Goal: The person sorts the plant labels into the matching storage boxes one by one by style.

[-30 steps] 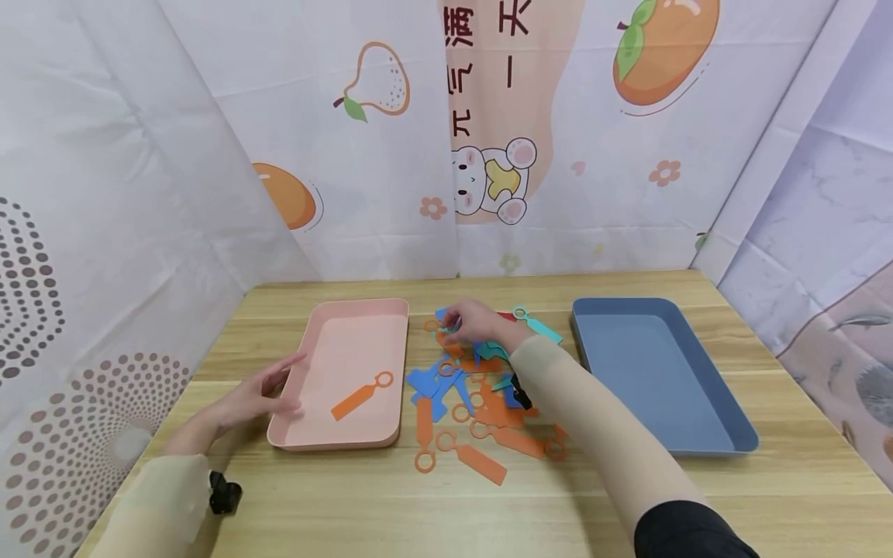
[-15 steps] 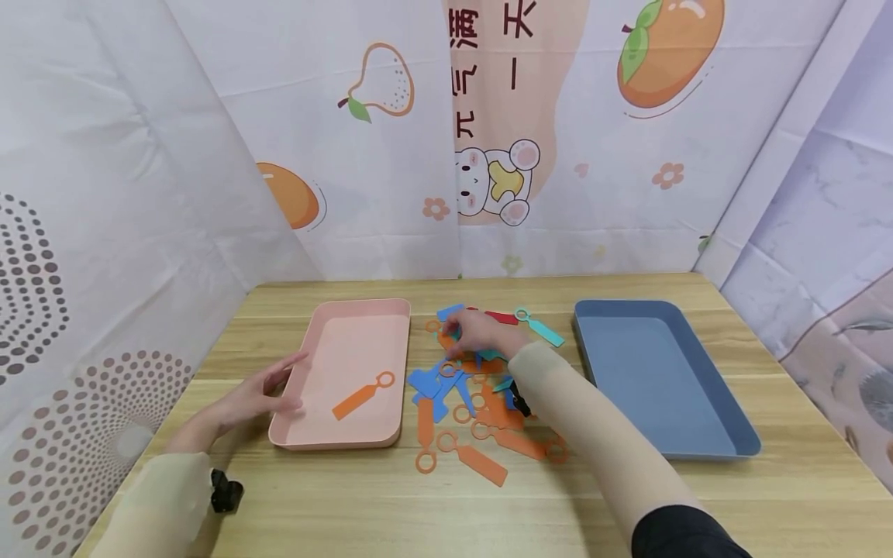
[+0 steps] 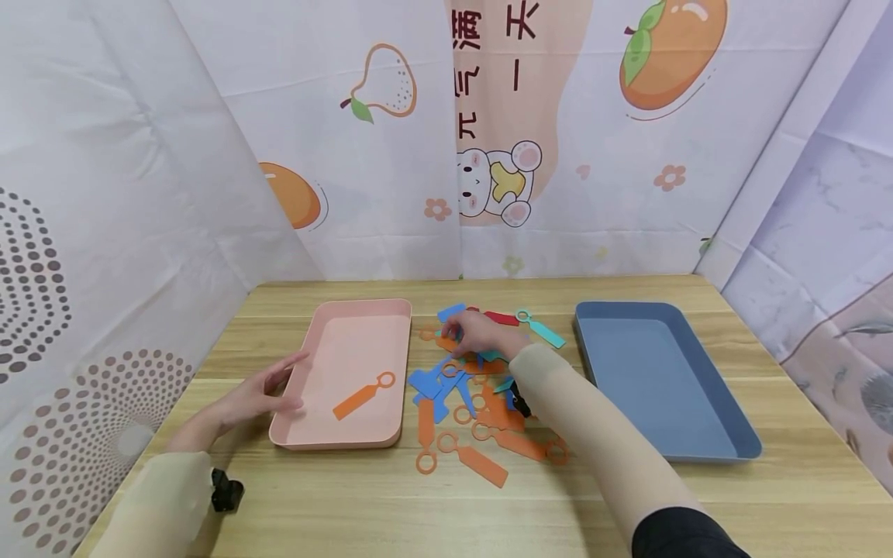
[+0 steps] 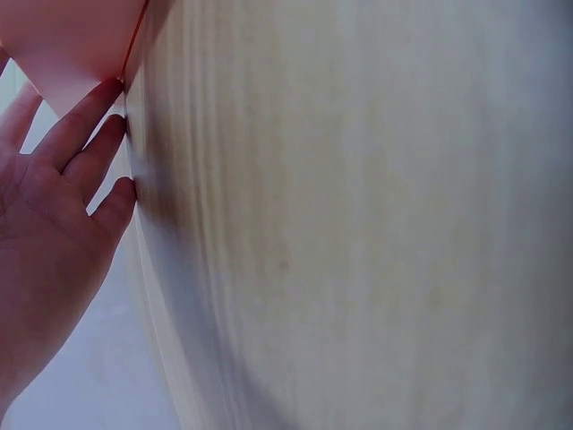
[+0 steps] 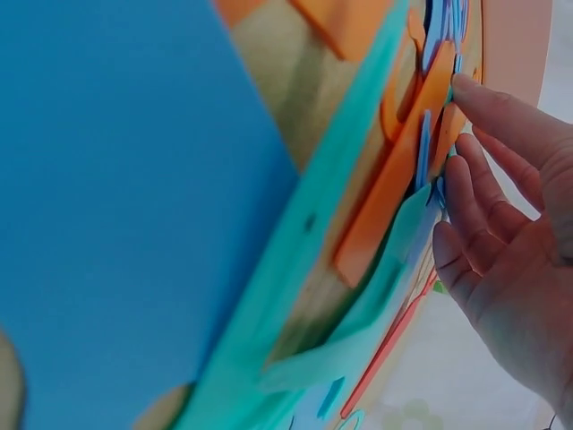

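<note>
My left hand (image 3: 258,397) rests at the left side of a pink tray (image 3: 349,318), its fingers extended against the rim. In the left wrist view, the fingertips of that hand (image 4: 67,184) are right at the tray's lower edge. An orange tag with a ring end (image 3: 355,401) lies inside the tray. At the upper left of a loose pile, my right hand (image 3: 474,333) pinches another orange tag (image 3: 427,335) between thumb and fingers, low over the pieces. The right wrist view has this hand (image 5: 519,197) at the pile's edge.
Beneath and around the right hand lie blue pieces (image 3: 429,384), several more orange tags (image 3: 481,465), a red piece (image 3: 502,318) and a turquoise tag (image 3: 546,333). A blue tray (image 3: 649,372) stands on the right of the wooden table (image 3: 391,504). A printed cloth (image 3: 391,178) hangs behind.
The orange tag at the right fingertips has turned slightly, its ring shifting left and toward the front. The right fingers have moved only a little; the left hand stays at the pink tray.
</note>
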Motion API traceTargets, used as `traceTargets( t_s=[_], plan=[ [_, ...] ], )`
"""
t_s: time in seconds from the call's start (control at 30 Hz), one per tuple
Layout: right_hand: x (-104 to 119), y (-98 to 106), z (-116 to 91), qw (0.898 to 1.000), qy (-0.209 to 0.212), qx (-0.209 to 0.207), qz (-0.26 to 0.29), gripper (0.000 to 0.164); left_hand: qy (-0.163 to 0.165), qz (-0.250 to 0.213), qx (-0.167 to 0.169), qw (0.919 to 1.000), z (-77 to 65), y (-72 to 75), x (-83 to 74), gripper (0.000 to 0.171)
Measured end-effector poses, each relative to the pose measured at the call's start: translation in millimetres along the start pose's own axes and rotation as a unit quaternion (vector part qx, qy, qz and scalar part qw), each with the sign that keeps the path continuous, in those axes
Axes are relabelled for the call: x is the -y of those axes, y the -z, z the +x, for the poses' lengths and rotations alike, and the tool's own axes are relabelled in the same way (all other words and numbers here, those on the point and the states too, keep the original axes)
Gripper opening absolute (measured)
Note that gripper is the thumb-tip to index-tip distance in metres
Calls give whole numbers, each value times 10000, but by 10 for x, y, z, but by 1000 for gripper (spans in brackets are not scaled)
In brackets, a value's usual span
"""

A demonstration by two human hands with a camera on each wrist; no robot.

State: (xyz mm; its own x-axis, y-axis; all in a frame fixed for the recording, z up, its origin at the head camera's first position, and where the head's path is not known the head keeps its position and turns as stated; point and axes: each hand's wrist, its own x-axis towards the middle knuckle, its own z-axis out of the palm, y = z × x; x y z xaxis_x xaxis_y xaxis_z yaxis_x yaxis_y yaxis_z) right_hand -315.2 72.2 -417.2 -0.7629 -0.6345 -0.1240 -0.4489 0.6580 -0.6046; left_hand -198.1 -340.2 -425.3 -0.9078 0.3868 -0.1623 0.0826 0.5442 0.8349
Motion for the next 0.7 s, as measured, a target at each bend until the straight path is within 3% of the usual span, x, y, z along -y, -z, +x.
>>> traceTargets(
  t_s=[0.27, 0.7],
  plan=[
    [5, 19, -3, 9995, -303, 21, 32, 31, -6, 4, 0, 10000, -6, -1, -9, 85],
    [-42, 13, 2, 9988, -166, 151, 435, 21, -16, 2, -2, 10000, 3, -1, 4, 86]
  ],
)
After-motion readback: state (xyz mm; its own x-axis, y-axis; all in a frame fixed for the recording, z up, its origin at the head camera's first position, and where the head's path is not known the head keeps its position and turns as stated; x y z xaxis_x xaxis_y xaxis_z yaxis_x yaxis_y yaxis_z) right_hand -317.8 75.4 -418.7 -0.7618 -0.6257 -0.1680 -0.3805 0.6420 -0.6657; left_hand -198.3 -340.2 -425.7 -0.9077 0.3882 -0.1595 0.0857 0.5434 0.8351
